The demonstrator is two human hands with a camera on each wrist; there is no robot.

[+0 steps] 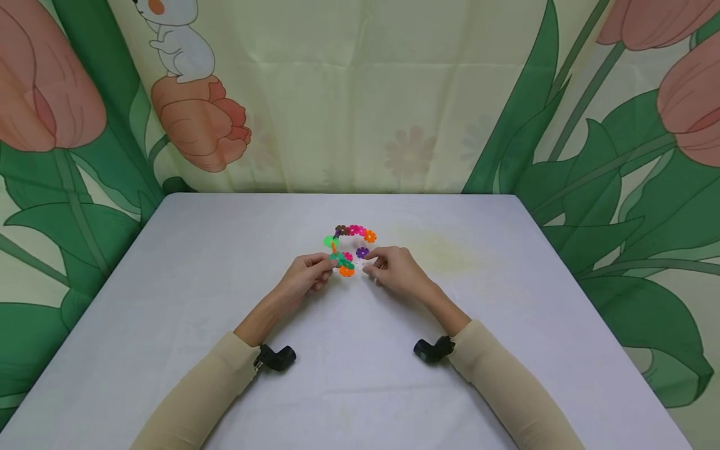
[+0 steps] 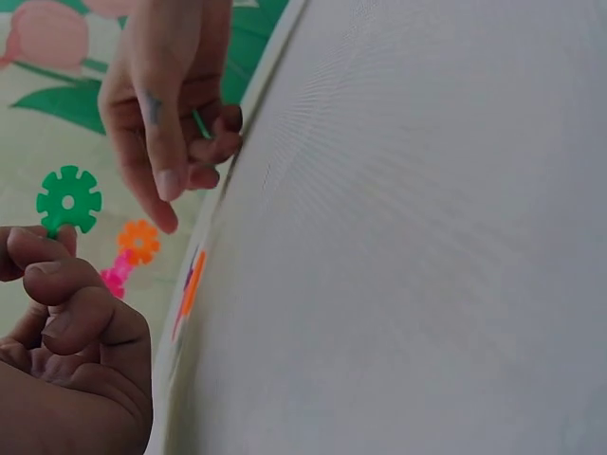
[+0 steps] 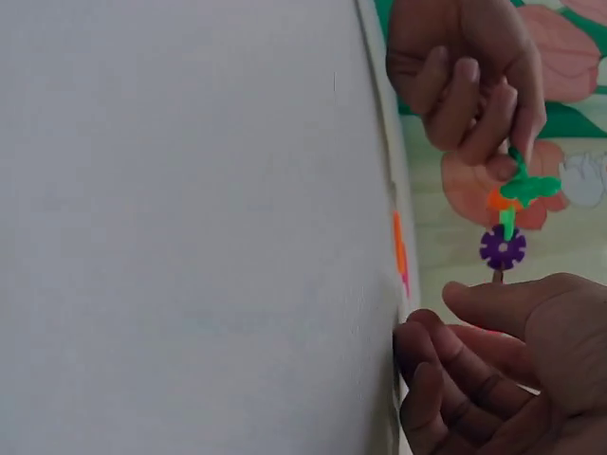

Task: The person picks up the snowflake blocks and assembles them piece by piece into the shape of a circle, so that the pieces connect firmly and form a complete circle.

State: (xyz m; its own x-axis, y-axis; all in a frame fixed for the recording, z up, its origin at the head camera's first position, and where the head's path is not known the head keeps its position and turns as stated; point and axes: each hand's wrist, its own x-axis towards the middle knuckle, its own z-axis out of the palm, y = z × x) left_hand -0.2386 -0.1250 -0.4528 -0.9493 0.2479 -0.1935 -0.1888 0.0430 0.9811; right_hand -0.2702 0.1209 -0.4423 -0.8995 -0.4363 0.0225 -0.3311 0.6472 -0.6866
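Note:
In the head view, a curved chain of colourful notched plastic discs (image 1: pixel 354 230) lies past the hands near the middle of the white table. My left hand (image 1: pixel 308 273) pinches a green notched disc (image 2: pixel 68 201) between thumb and forefinger at the chain's near left end. An orange disc (image 1: pixel 346 272) sits just beside those fingertips. Across from it, my right hand (image 1: pixel 400 270) has its fingers loosely bent and its thumb apart, with nothing seen between them in the right wrist view. Its fingertips are right by a purple disc (image 1: pixel 362 252).
The white-covered table (image 1: pixel 349 387) has its far edge against a curtain (image 1: pixel 360 125) printed with tulips and a rabbit. Black wrist cameras, one on the left cuff (image 1: pixel 275 358) and one on the right (image 1: pixel 433 350), stick out inward over the tabletop.

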